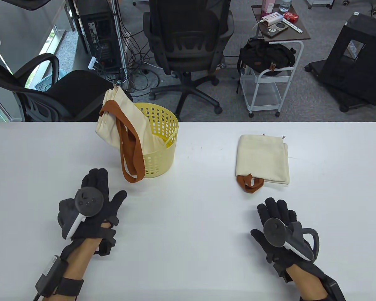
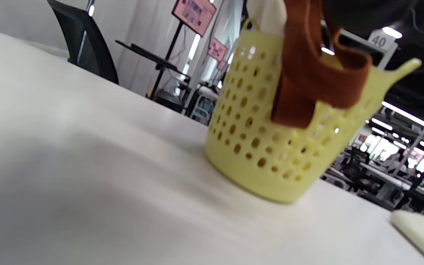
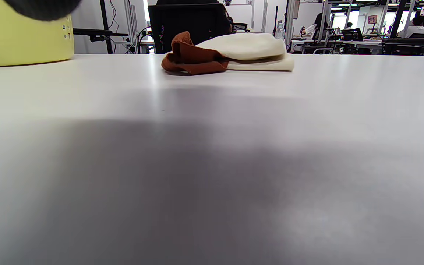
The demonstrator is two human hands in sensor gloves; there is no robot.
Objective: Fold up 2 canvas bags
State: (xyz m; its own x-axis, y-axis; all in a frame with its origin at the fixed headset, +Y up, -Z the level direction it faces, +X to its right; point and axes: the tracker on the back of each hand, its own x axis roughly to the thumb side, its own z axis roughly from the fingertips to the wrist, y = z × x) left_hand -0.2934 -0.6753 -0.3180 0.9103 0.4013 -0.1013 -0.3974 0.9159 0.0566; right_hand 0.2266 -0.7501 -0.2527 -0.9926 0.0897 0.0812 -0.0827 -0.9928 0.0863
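A folded cream canvas bag (image 1: 262, 159) with brown handles (image 1: 250, 183) lies flat on the white table (image 1: 188, 219) at the right; it also shows in the right wrist view (image 3: 245, 49). A second cream bag (image 1: 119, 122) hangs out of a yellow perforated basket (image 1: 159, 147), its brown straps (image 1: 132, 156) draped down the basket's front, seen too in the left wrist view (image 2: 315, 73). My left hand (image 1: 95, 194) lies open on the table just left of the straps and holds nothing. My right hand (image 1: 277, 213) lies open below the folded bag and holds nothing.
The basket (image 2: 282, 140) stands near the table's far edge, left of centre. Beyond the edge stand office chairs (image 1: 188, 47), a white cart (image 1: 269, 84) with a black backpack, and a computer tower (image 1: 100, 34).
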